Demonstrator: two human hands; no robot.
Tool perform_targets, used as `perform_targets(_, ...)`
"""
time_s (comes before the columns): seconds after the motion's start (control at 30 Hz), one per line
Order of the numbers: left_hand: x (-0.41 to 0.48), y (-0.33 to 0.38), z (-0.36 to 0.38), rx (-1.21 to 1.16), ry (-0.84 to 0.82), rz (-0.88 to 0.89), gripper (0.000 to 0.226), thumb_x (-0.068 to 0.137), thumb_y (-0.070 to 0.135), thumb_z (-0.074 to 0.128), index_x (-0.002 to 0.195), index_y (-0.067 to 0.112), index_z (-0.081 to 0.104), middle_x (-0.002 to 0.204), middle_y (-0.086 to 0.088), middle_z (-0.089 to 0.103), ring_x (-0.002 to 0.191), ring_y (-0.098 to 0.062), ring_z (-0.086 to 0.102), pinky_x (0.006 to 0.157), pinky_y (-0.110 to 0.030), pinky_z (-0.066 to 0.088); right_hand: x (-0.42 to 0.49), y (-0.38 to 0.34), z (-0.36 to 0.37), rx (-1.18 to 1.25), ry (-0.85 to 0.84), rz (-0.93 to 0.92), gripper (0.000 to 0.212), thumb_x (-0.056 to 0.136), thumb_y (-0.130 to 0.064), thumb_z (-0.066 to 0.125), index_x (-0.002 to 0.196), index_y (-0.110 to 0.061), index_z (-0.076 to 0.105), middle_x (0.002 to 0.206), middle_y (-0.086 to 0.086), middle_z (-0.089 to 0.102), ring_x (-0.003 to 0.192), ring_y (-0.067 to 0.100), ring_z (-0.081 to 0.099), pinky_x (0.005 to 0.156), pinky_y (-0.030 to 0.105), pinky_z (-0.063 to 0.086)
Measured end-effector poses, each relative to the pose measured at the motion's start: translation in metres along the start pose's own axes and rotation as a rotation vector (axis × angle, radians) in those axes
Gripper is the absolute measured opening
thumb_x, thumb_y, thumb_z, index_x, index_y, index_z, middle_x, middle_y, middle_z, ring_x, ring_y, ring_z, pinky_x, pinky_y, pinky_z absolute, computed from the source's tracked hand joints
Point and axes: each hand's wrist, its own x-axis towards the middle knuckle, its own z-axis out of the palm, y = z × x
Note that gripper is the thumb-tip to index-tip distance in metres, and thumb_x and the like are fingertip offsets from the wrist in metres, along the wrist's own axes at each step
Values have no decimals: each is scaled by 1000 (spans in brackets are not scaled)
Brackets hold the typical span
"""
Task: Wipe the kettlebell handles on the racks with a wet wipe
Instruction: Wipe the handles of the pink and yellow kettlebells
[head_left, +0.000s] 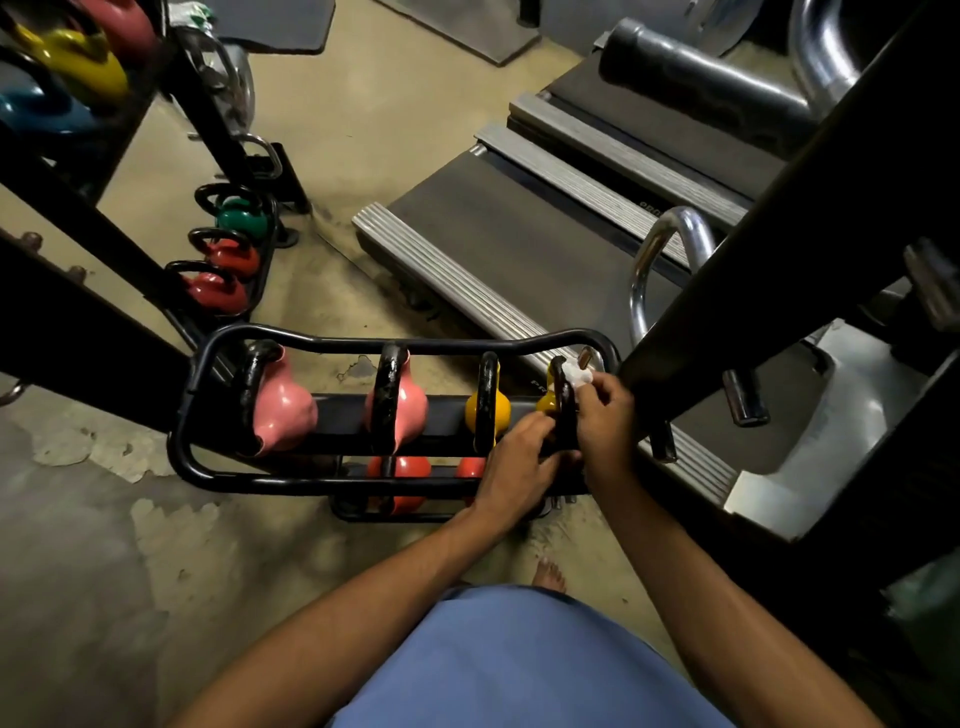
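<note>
A black tubular rack (291, 486) in front of me holds two pink kettlebells (283, 410) and two yellow ones (501, 410), all with black handles. My right hand (605, 415) pinches a crumpled white wet wipe (575, 373) against the top of the black handle (560, 387) of the rightmost yellow kettlebell. My left hand (519, 462) grips the lower, near end of that same handle. Orange-red kettlebells (402, 467) sit on a lower shelf, partly hidden by the rack bars and my left hand.
A second rack at the left carries green (241, 218) and red kettlebells (218, 291); yellow, blue and red ones sit at the top left. Treadmills (519, 244) lie behind. A thick black post (779, 249) rises just right of my right hand. My bare foot (550, 574) stands on worn concrete.
</note>
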Motion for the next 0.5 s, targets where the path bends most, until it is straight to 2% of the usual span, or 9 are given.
perform_targets(0.07, 0, 0, 0, 11, 12, -8, 36, 91, 19, 74, 123, 7, 65, 125, -9, 63, 115, -22, 59, 94, -24, 45, 6, -8, 9, 293, -34, 406, 25, 94, -2, 45, 78, -10, 62, 60, 4, 67, 55, 16, 65, 60, 31, 53)
perform_targets(0.13, 1, -2, 1, 15, 7, -17, 35, 91, 19, 74, 123, 8, 65, 125, -7, 63, 114, -22, 59, 94, -24, 45, 13, -19, 9, 424, -139, 668, 26, 94, -8, 38, 86, -1, 62, 67, 14, 67, 59, 24, 64, 57, 30, 53)
perform_targets(0.2, 2, -4, 1, 16, 8, -29, 33, 92, 23, 74, 120, 9, 66, 121, -5, 64, 111, -20, 60, 93, -29, 49, 18, -27, 6, 428, -223, 728, 31, 98, -15, 36, 95, 2, 62, 68, 16, 68, 65, 26, 62, 61, 32, 50)
perform_targets(0.3, 1, -2, 1, 7, 10, -30, 28, 92, 27, 73, 113, 10, 66, 112, -3, 64, 103, -17, 60, 85, -33, 51, 19, -33, 6, 455, -245, 739, 33, 100, -19, 34, 110, 2, 57, 61, 17, 67, 65, 28, 57, 64, 34, 46)
perform_targets(0.4, 0, 0, 0, 15, 18, -28, 26, 92, 27, 74, 110, 12, 65, 110, -2, 63, 98, -15, 59, 79, -27, 47, 21, -33, 8, 436, -234, 741, 35, 99, -21, 35, 120, -1, 56, 72, 21, 68, 64, 31, 61, 66, 35, 49)
perform_targets(0.47, 1, 0, 0, 20, 31, -29, 26, 91, 28, 75, 109, 12, 65, 108, -1, 63, 97, -14, 58, 77, -24, 44, 25, -34, 7, 408, -247, 730, 30, 102, -23, 37, 113, -4, 56, 80, 22, 69, 60, 31, 67, 67, 36, 51)
perform_targets(0.5, 1, 0, 0, 24, 36, -27, 26, 90, 29, 75, 107, 12, 65, 107, -1, 63, 95, -13, 57, 76, -23, 42, 26, -37, 6, 392, -269, 722, 28, 102, -25, 37, 105, -5, 57, 77, 20, 70, 56, 29, 68, 66, 35, 52)
